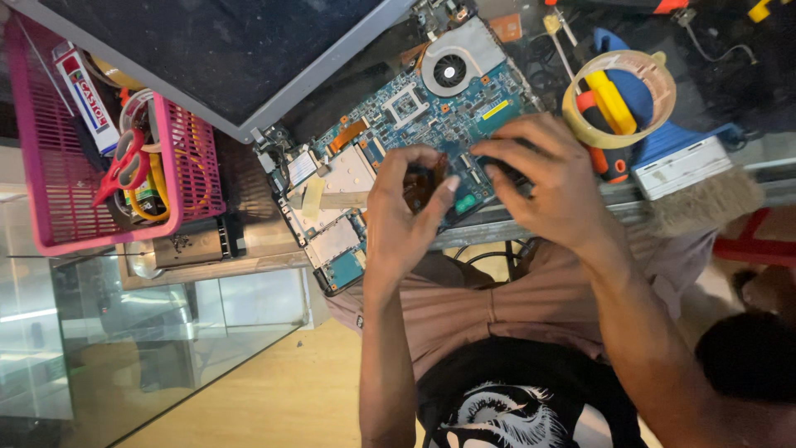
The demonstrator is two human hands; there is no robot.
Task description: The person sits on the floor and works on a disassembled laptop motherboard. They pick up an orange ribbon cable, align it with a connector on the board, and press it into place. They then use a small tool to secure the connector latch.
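Down on the blue circuit board (431, 112), lying flat at the near edge of the glass-topped table (207, 315), both hands are at work on one small dark part (424, 184), brownish and thin, standing just off the board's near side. The left hand (406, 211) has it pinched: thumb and forefinger curled in tight around it, the other fingers folded under. The right hand (551, 178) lies spread and fairly flat across the board beside it, fingertips pressing down on a dark patch (whether it grips anything underneath, I cannot tell).

My read on handling: the board looks light and stiff but fragile, studded with tiny parts, so bare edges are the safest hold, never the components. The little dark part looks thin and bendy, likely easy to crease or tear; a gentle pinch close to its base seems wise.

Moving outward: a round grey fan (452, 68) sits at the board's far end, a grey laptop lid (249, 58) lies tilted just beyond. To the right, a roll of tape (655, 83) rings a yellow-handled tool (612, 104), with a wide brush (696, 178) just beside. Far left, a pink basket (186, 166) holds red scissors (124, 166).
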